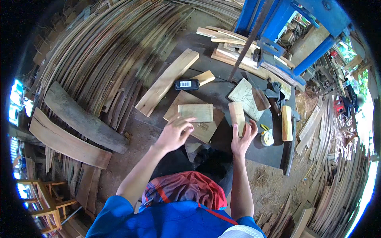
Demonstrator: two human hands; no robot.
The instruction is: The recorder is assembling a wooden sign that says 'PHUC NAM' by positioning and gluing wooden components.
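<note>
Our two hands are well apart over the dark worktop [254,154]. In our right hand [243,139] we clamp a pale wooden block [237,112] by its near end, the thumb on its face and the fingers along its right side; its far end points away from us. Our left hand [176,133] is loosely bent, its fingers spread at the near left corner of a rectangular wooden piece [200,112]; we cannot tell whether the fingertips touch it. That piece lies on a broader brown board [204,130], set askew near the worktop's close edge.

Just beyond the board we see a black case [179,85] with a white label, touching a small wooden offcut [206,77]. A long plank [168,82] slants along the left side. To the right of the held block lies a pale panel [242,95] with dark lines drawn on it, and nearer to us a tape measure [267,138], just beside an upright-grained yellowish block [286,123]. A toothed saw blade [246,49] runs down to the worktop before a blue machine frame [252,18], with stacked timber [226,47] behind.
</note>
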